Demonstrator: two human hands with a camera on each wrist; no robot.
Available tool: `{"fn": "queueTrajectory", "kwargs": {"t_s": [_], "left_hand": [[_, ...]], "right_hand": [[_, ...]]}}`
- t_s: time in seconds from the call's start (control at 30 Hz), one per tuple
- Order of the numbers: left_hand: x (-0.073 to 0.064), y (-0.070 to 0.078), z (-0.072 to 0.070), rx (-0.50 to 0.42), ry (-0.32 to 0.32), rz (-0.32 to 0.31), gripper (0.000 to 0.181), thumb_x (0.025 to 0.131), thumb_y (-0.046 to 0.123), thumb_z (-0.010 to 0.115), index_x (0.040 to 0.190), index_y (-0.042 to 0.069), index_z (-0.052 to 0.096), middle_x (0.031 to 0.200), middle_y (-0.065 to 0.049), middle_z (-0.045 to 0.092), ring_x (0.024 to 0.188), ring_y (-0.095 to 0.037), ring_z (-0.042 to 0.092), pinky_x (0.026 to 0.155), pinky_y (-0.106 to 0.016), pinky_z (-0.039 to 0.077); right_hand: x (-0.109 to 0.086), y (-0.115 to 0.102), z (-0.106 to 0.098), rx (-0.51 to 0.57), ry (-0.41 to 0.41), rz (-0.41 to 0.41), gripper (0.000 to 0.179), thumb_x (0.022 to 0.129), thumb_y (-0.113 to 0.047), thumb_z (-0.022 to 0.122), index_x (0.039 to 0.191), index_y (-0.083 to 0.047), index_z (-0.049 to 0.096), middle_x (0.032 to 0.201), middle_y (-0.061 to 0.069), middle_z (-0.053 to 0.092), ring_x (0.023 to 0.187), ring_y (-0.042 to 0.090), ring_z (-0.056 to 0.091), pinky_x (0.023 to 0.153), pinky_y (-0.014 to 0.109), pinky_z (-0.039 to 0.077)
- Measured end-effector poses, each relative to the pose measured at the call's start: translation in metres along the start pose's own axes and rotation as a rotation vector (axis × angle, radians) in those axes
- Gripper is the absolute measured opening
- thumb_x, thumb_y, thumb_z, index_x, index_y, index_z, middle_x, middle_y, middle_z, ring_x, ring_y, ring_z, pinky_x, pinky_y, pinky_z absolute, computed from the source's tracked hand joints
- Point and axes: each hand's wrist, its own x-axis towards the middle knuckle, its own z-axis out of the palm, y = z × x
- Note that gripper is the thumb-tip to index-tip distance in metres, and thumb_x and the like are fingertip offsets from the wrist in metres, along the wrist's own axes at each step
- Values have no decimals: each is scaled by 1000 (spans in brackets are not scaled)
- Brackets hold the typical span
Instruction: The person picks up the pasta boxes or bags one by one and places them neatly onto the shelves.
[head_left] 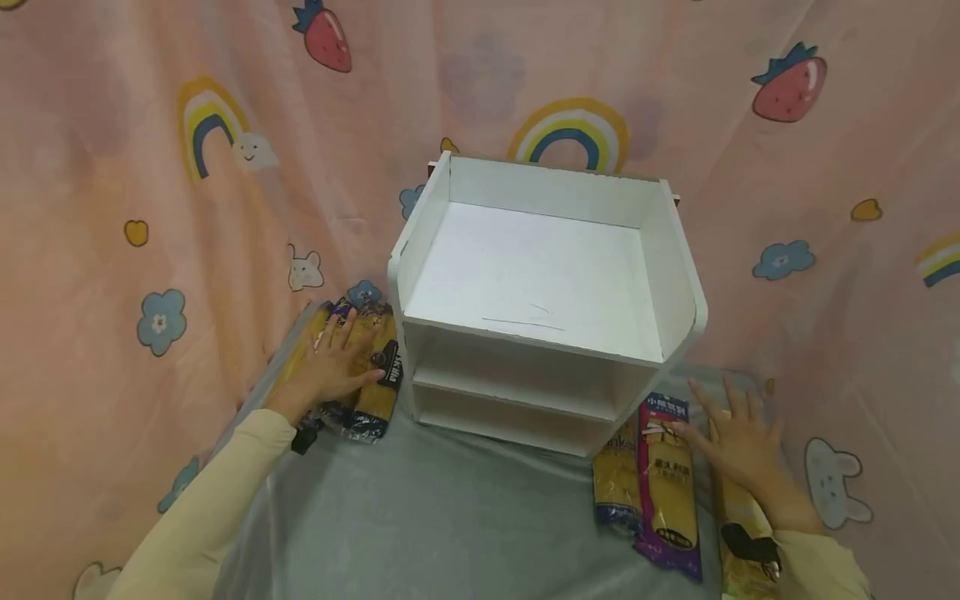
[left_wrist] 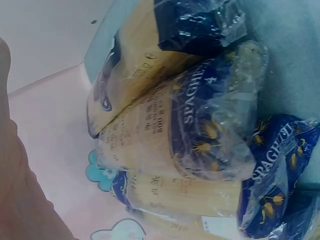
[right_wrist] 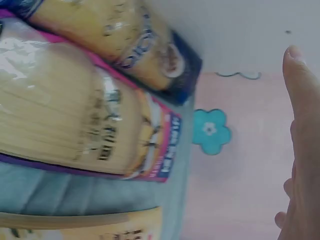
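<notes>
On the left, my left hand [head_left: 330,367] is spread over several clear-wrapped spaghetti packs [head_left: 378,404], its fingers extended. The left wrist view shows these packs lying side by side, one with a dark blue "SPAGHETTI" band [left_wrist: 190,115]. On the right, my right hand [head_left: 746,442] has its fingers spread and thumb out, above a yellow pasta pack [head_left: 738,508] that it partly hides. Left of that hand lie a pink-and-purple noodle pack [head_left: 670,475] and a pasta pack with a blue end [head_left: 618,483]. Neither hand grips anything.
A white shelf unit [head_left: 532,267] with a top tray and two lower compartments stands between the two groups of packs. Grey-green cloth [head_left: 450,517] covers the table. Behind hangs a pink curtain [head_left: 375,108] printed with rainbows and strawberries.
</notes>
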Motion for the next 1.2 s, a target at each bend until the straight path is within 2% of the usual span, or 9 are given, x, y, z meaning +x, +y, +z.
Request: {"fn": "queueTrajectory", "kwargs": {"t_s": [0.17, 0.3, 0.4, 0.53, 0.6, 0.73, 0.87, 1.03, 1.2], "left_hand": [[1, 0, -7, 4, 15, 22, 84, 94, 68, 45, 160, 27, 12, 166, -19, -10, 151, -49, -12, 111, -79, -8], [2, -2, -12, 7, 46, 37, 83, 95, 67, 44, 160, 27, 12, 166, -19, -9, 151, -50, -12, 112, -79, -5], [0, -2, -18, -28, 63, 43, 83, 95, 67, 43, 160, 26, 12, 166, -20, -7, 151, -50, -10, 112, -80, -1], [-3, -4, -25, -107, 64, 41, 82, 97, 63, 44, 161, 26, 7, 167, -16, -10, 151, -50, -9, 110, -81, 2], [-3, -7, -28, -136, 64, 38, 82, 98, 61, 45, 161, 28, 4, 167, -15, -10, 151, -50, -9, 111, -80, 2], [-4, -14, -36, -182, 54, 22, 83, 99, 55, 47, 161, 26, 1, 167, -17, -10, 151, -49, -11, 113, -78, -1], [-9, -23, -42, -219, 37, -21, 85, 99, 57, 45, 160, 27, -3, 166, -16, -14, 152, -46, -13, 114, -76, -4], [-15, -34, -44, -223, 40, -40, 85, 99, 59, 43, 160, 25, -7, 166, -14, -16, 153, -43, -11, 116, -73, -4], [-22, -43, -44, -251, 61, -54, 85, 100, 54, 45, 160, 26, -8, 166, -14, -16, 151, -48, -10, 115, -76, -2]], "right_hand": [[6, -8, -26, 8, 14, -13, 83, 95, -60, 52, 160, -31, 10, 165, 25, -2, 146, 60, -5, 96, 90, 3], [14, -13, -51, -3, 41, -23, 83, 95, -57, 53, 160, -33, 7, 164, 28, 1, 147, 58, -1, 97, 90, 5], [22, -21, -78, 24, 38, -35, 81, 98, -52, 52, 160, -33, 4, 165, 24, -3, 147, 58, -1, 101, 87, 5], [32, -38, -119, 120, 30, -83, 75, 101, -42, 49, 160, -32, 3, 167, 16, -8, 148, 58, -2, 102, 86, 3], [37, -46, -138, 179, 40, -124, 74, 102, -36, 50, 160, -32, 5, 168, 13, -6, 148, 58, 0, 101, 87, 4], [45, -67, -169, 327, 38, -207, 73, 101, -26, 52, 160, -34, 8, 169, 5, -2, 152, 48, -4, 106, 84, -2], [52, -87, -182, 428, 20, -275, 73, 100, -26, 56, 158, -40, 13, 169, -1, 7, 155, 36, 1, 112, 79, -1], [58, -103, -182, 432, 19, -315, 73, 97, -40, 60, 158, -39, 18, 168, 2, 15, 153, 44, 11, 108, 82, 7], [61, -109, -177, 428, 25, -311, 71, 97, -35, 60, 157, -36, 22, 167, 6, 16, 151, 47, 11, 105, 85, 9]]}}
